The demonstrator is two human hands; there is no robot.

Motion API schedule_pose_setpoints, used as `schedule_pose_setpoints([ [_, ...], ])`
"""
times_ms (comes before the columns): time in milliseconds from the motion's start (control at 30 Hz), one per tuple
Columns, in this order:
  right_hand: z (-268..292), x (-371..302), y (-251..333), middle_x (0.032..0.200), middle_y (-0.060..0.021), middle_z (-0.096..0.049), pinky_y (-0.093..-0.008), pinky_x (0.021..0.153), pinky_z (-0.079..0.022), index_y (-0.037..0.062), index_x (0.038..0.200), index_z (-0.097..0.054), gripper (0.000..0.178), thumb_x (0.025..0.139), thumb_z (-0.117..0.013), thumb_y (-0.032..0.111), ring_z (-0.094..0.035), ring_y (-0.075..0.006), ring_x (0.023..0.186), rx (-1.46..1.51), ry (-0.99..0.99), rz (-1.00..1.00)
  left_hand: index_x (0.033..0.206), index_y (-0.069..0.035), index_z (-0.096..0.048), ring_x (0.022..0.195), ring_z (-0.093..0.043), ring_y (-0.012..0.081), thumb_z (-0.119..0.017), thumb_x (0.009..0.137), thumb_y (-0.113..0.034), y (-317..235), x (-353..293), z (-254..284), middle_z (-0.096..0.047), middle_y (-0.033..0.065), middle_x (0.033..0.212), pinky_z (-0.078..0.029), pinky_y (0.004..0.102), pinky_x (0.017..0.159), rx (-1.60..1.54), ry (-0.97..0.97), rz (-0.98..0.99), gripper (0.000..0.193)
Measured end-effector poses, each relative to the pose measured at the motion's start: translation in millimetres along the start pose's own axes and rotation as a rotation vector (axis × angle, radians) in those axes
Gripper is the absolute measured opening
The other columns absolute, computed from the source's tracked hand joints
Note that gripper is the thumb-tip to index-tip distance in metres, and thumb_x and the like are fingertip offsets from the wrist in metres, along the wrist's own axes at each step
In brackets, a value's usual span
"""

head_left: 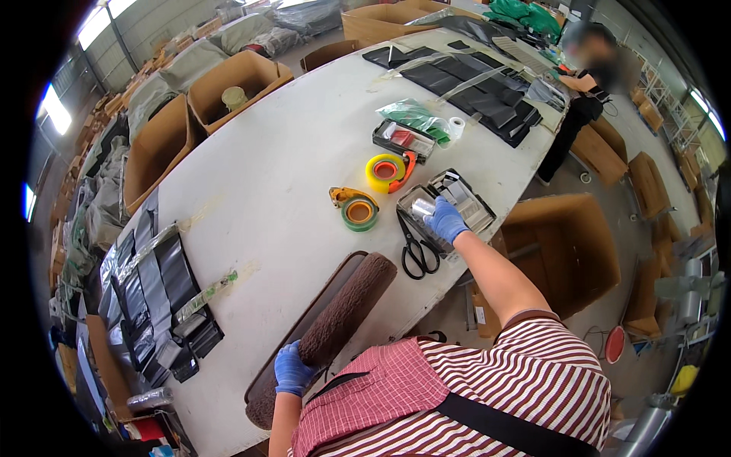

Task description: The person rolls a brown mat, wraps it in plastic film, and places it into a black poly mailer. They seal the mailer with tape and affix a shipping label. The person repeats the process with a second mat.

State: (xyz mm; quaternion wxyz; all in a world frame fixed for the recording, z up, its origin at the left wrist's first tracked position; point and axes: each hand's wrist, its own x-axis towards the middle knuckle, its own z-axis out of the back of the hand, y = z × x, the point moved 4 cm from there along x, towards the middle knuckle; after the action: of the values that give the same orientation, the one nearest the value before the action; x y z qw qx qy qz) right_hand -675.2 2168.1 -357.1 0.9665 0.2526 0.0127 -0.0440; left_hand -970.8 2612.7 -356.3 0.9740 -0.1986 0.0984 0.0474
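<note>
While gripped, roller [346,308] between hands.

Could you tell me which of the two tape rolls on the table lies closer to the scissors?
The green tape roll with the orange core; it lies just left of the scissors, while the yellow tape roll sits farther up the table.

Fingertips of the right hand [445,219] lost behind a small silvery thing [423,207] in the near tray [481,215], too small to tell what. Near end of the brown roller [335,324] hidden by the left hand [292,369] and striped sleeve. Far right, a co-worker [582,91] blurred. Black bags [164,305] at left fading into the dark rim.
</note>
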Motion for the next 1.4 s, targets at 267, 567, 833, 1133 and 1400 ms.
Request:
schedule_pose_setpoints([
  [267, -29.5, -88.0, 169.4, 0.104, -0.007, -0.061, -0.027, 0.082, -0.05, 0.0031, 0.117, -0.053, 0.042, 0.081, -0.074, 0.011, -0.058, -0.0107, 0.093, 1.104, 0.464, 0.397, 0.111, -0.008, -0.062, 0.1, -0.061, 0.0332, -0.082, 0.063, -0.034, 5.3, -5.6, 5.2, -0.064, 0.0153, 0.104, -0.048, 0.0418, 0.09, -0.029, -0.077, -0.08, 0.058],
  [567, -161.2, -217.8, 267.5, 0.111, -0.0124, -0.062, -0.0313, 0.09, -0.049, 0.0057, 0.122, -0.048, 0.049, 0.08, -0.073, 0.009, -0.061, -0.0196, 0.103, 0.901, 0.74, 0.716, 0.127, -0.005, -0.054, 0.11, -0.059, 0.0263, -0.084, 0.071, -0.03, 14.9, -8.3, 20.7, -0.062, 0.014, 0.12, -0.046, 0.0376, 0.098, -0.633, 0.038, 0.069, 0.069],
  [833, -157.1, -214.6, 268.7, 0.11, -0.0132, -0.063, -0.0323, 0.091, -0.049, 0.0062, 0.124, -0.05, 0.046, 0.082, -0.068, 0.008, -0.061, -0.0204, 0.101, 0.75, 0.767, 0.73, 0.107, 0.002, -0.063, 0.078, -0.063, 0.0135, -0.067, 0.089, -0.006, 50.9, 1.4, 1.5, -0.067, 0.0075, 0.091, -0.054, 0.0271, 0.075, -1.295, -0.389, 0.331, 0.02],
  [1133, -179.1, -199.2, 263.0, 0.107, -0.0084, -0.065, -0.0288, 0.087, -0.049, 0.0037, 0.125, -0.055, 0.037, 0.088, -0.057, 0.007, -0.061, -0.0155, 0.097, 0.833, 1.005, 0.48, 0.102, 0.002, -0.064, 0.077, -0.064, 0.0146, -0.063, 0.091, -0.005, 41.3, 6.3, 16.0, -0.066, 0.0073, 0.087, -0.054, 0.0279, 0.074, -1.301, -0.351, 0.239, 0.013],
  [1400, -175.6, -210.7, 264.0, 0.106, -0.0084, -0.067, -0.0275, 0.081, -0.051, 0.0026, 0.126, -0.054, 0.033, 0.093, -0.056, 0.007, -0.062, -0.0117, 0.09, 0.849, 0.818, 0.485, 0.11, 0.001, -0.063, 0.072, -0.065, 0.0151, -0.059, 0.092, -0.005, 35.8, 0.7, 49.7, -0.066, 0.0084, 0.085, -0.057, 0.0288, 0.071, -1.362, -0.245, 0.32, 0.02],
])
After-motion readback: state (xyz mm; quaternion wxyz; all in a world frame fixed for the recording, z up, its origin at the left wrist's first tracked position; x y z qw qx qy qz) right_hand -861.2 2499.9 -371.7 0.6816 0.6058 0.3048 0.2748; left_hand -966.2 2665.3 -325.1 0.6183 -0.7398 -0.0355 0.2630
